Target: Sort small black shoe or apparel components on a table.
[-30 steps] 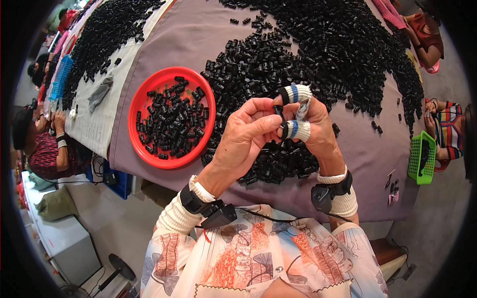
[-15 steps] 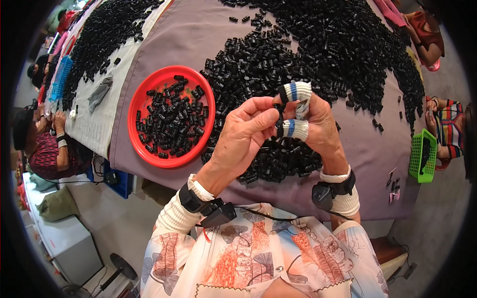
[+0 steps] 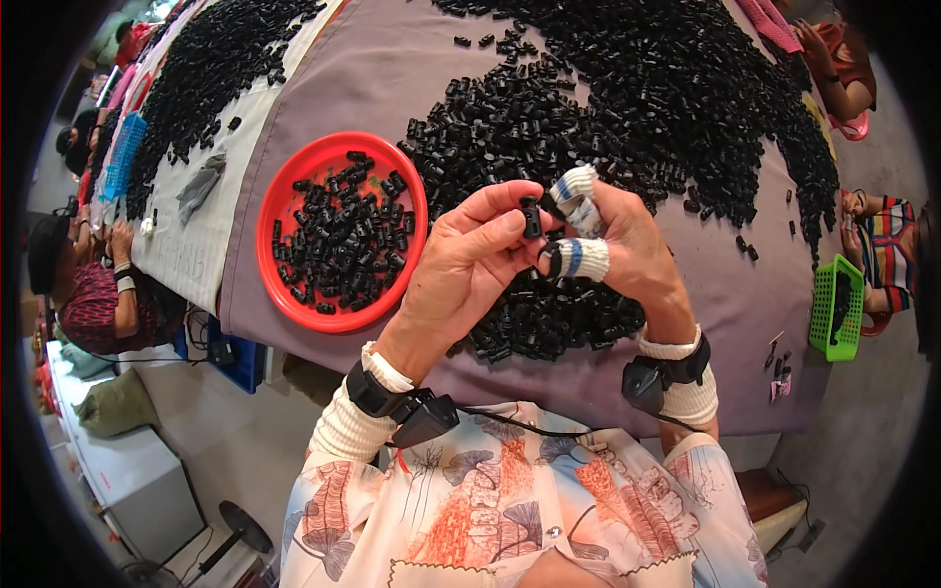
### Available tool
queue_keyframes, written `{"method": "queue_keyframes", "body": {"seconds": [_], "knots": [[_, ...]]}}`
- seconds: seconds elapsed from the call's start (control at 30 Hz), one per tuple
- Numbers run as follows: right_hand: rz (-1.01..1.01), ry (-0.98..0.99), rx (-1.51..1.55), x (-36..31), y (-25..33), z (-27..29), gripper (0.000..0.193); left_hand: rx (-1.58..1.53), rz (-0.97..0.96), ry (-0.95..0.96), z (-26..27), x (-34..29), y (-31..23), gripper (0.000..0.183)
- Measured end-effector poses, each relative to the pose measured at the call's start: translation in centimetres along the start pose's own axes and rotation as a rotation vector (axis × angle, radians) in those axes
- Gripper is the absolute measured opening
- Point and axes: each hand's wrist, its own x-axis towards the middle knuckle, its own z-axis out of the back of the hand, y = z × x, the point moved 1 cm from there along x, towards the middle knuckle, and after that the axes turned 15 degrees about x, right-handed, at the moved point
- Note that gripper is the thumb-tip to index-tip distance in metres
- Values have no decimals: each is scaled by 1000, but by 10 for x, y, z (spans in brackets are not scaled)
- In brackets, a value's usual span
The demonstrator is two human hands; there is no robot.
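Between the thumb and index finger of my left hand stands a small black plastic cylinder with a flared top, held upright. My right hand is just to its right, thumb and index finger apart, with no part visible between them. Knitted white finger sleeves with blue and black bands cover that thumb and finger. Both hands are above a big heap of similar black parts on the mauve cloth. To their left, a round red tray holds many more of the parts.
Another black heap covers the pale table at the left, beside a blue basket. At the right edge is a green basket. Co-workers sit on both sides. Black devices are strapped to my wrists, with a cable between them.
My right hand has drawn back to the right and its thumb and finger have parted. The black cylinder now shows upright in my left fingers.
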Motion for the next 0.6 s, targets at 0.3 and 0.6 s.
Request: {"method": "queue_keyframes", "body": {"seconds": [0.3,0.6], "knots": [[-40,126,7,5,4,-3,40,79,0,-26,-7,0,-3,26],[-79,152,-21,2,-2,-2,40,124,24,-3,-4,1,1,23]]}}
